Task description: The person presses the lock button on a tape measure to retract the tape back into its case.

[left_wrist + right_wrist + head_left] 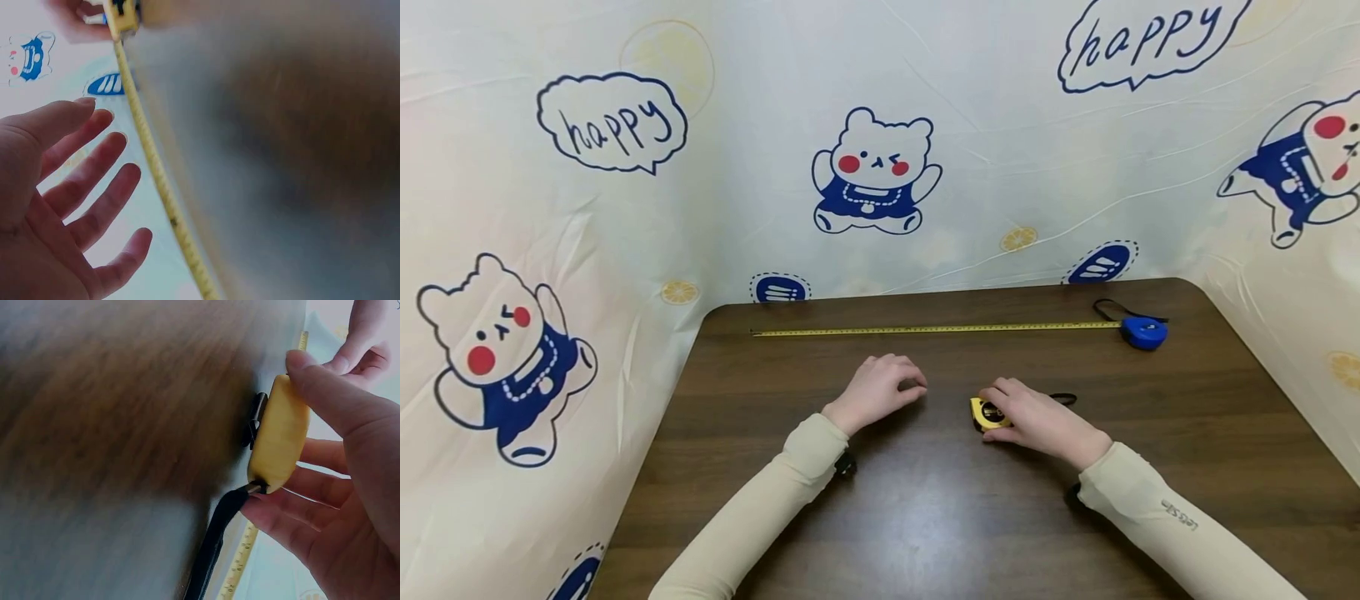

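The right hand (1041, 422) grips a yellow tape measure (989, 413) near the middle of the brown table (925, 508). At 9 o'clock from it, the left hand (878, 393) is released, fingers loosely bent. At 2 o'clock lies 1 blue tape measure (1146, 332), its yellow blade (936, 330) extending toward 9 o'clock.

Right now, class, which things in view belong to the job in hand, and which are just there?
Belongs:
yellow-and-black tape measure, held by the right hand
probably the blue tape measure, its yellow blade drawn out

Just there:
dark brown wood-grain table
pale sheet printed with bears
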Demonstrator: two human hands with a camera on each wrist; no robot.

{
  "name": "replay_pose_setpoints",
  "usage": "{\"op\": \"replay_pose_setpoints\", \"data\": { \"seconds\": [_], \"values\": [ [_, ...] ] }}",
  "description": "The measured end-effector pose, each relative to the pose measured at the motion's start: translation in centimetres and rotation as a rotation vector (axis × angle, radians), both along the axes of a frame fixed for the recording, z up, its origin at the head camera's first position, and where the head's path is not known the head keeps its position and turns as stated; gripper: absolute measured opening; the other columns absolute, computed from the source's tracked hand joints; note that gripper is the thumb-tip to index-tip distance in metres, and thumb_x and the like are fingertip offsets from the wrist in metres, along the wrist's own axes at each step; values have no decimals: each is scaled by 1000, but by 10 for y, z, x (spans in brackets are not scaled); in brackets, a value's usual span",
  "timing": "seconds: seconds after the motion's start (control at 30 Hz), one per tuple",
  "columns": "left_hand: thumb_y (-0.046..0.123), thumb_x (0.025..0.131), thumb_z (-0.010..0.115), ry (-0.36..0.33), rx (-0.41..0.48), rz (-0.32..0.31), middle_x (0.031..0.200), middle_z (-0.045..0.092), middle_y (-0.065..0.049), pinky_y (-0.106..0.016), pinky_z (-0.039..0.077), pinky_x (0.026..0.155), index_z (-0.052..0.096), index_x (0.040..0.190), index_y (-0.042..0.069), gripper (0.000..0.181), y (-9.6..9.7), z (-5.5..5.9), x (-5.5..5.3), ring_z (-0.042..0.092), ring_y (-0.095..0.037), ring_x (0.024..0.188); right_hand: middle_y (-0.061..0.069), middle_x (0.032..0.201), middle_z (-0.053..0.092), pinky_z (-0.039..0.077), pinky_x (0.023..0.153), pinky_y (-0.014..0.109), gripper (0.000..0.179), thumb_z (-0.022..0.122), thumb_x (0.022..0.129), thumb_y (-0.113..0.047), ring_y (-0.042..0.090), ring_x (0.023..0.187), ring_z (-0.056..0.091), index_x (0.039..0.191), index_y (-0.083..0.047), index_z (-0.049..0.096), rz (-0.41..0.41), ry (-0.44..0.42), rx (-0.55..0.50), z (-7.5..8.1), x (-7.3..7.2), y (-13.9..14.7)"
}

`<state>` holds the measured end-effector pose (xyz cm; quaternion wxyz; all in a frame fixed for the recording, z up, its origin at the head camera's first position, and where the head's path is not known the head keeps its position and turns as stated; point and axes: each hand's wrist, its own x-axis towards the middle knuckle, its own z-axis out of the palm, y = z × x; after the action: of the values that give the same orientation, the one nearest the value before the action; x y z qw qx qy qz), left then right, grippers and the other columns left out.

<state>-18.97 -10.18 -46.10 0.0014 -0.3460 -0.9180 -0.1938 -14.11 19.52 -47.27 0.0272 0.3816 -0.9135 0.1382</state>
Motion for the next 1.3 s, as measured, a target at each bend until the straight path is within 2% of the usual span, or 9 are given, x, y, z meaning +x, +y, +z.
{"op": "replay_pose_setpoints", "data": {
  "seconds": [0.2, 0.4, 0.63, 0.8, 1.0, 1.13, 1.3],
  "values": [
    [26, 99, 74, 15, 11, 46, 107, 75, 2, -48, 51, 86, 81, 105, 20, 11, -16, 14, -9, 68, -22, 102, 8, 119, 64, 57, 86, 40, 57, 77, 94, -42, 18, 103, 62, 133, -3, 64, -67, -39, 5, 6, -3, 10],
    [24, 97, 76, 40, 4, 82, 105, 76, 1, -48, 51, 84, 81, 107, 17, 12, -35, 14, -15, 68, -24, 101, 11, 117, 66, 57, 89, 45, 50, 76, 96, -38, 24, 104, 65, 130, -1, 67, -111, 0, 16, 13, -9, 32],
    [23, 98, 75, 46, -6, 143, 106, 77, -1, -52, 52, 88, 81, 107, 16, 13, -67, 12, -17, 68, -27, 104, 13, 114, 68, 59, 86, 49, 44, 78, 95, -31, 29, 102, 68, 125, 1, 70, -169, 34, 10, 21, -12, 67],
    [21, 99, 74, 20, 27, 217, 108, 77, -3, -52, 54, 92, 80, 109, 13, 15, -99, 17, -21, 70, -28, 104, 17, 114, 68, 58, 85, 53, 43, 78, 95, -28, 34, 102, 68, 124, 2, 69, -233, 25, 25, 24, -16, 95],
    [19, 97, 75, 20, 69, 324, 109, 76, -8, -54, 55, 89, 80, 112, 9, 18, -136, 20, -28, 69, -32, 101, 22, 114, 69, 57, 85, 57, 41, 78, 95, -24, 39, 102, 69, 121, 6, 69, -292, 12, 48, 24, -24, 126],
    [18, 98, 74, 2, 104, 395, 113, 75, -11, -57, 53, 91, 78, 114, 7, 20, -157, 19, -37, 67, -35, 106, 27, 116, 67, 56, 85, 61, 40, 77, 96, -22, 44, 105, 67, 122, 7, 68, -350, -9, 54, 24, -29, 145],
    [19, 100, 71, -39, 134, 477, 118, 73, -14, -60, 53, 92, 77, 117, 7, 21, -180, 10, -45, 67, -37, 108, 32, 120, 64, 53, 86, 65, 41, 75, 97, -21, 52, 110, 63, 124, 8, 66, -409, -15, 54, 20, -37, 166]
  ]
}}
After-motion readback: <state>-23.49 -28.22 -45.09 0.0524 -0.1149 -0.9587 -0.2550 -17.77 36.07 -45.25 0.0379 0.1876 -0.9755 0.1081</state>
